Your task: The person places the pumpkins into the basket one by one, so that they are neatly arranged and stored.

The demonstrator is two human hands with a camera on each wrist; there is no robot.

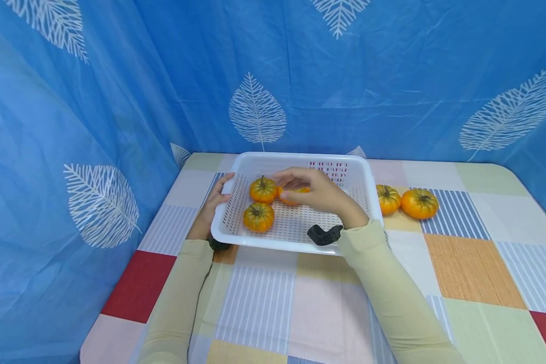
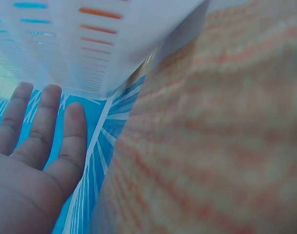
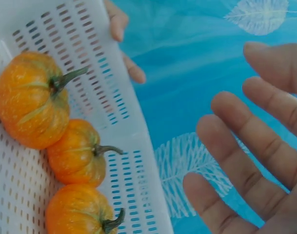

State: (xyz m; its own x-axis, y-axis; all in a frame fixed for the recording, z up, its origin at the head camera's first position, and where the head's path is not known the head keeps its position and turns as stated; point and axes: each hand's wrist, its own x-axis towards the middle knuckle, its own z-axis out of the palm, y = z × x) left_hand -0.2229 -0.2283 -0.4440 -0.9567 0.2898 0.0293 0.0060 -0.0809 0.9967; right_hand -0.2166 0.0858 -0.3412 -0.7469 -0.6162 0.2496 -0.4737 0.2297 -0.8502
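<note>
A white plastic basket (image 1: 273, 242) with slotted walls holds three small orange pumpkins. One pumpkin (image 1: 263, 190) lies at the back left, another pumpkin (image 1: 258, 217) in front of it, and a third pumpkin (image 1: 296, 196) is partly hidden by my right hand (image 1: 316, 189). That hand hovers over the basket, its slightly bent fingers spread and holding nothing, as the right wrist view (image 3: 250, 161) shows. At the basket's left end my left hand (image 1: 209, 207) touches the rim. Three of its fingers (image 2: 73, 131) look straight beside the wall in the left wrist view.
Two more pumpkins, one pumpkin (image 1: 388, 199) near the basket and one pumpkin (image 1: 419, 203) farther right, sit on the patchwork tablecloth (image 1: 264, 303). A blue leaf-print curtain (image 1: 368, 101) stands behind and to the left. Black wrist devices (image 1: 324, 235) are on my arms.
</note>
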